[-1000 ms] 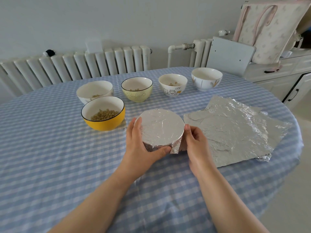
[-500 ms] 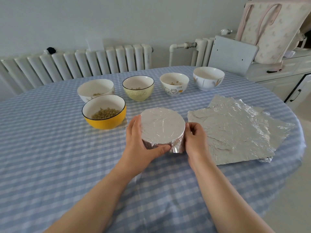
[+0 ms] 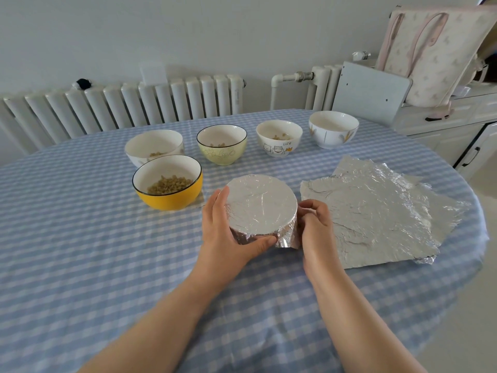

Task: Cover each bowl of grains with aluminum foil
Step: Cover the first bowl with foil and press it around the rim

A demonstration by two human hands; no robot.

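A foil-covered bowl [image 3: 262, 204] stands at the table's middle, its top smooth and silver. My left hand [image 3: 224, 231] grips its left side, thumb curled under the front. My right hand [image 3: 316, 228] has curled fingers that press the foil flap against the bowl's right side. Left of it sits a yellow bowl [image 3: 168, 184] with grains. Behind stand a white bowl [image 3: 153, 146], a green bowl [image 3: 222, 144], a cat-print bowl [image 3: 279, 138] and a white leaf-print bowl [image 3: 333, 129], all uncovered. Loose foil sheets [image 3: 376, 211] lie to the right.
The round table [image 3: 80, 251] has a blue checked cloth; its edge curves down at the right. A radiator [image 3: 121, 109] runs along the back wall. A white cabinet [image 3: 457, 125] with a tote bag [image 3: 430, 55] on it stands at the far right.
My right hand's fingers have curled tighter against the foil on the bowl's right side. The left hand stays on the bowl's left side.
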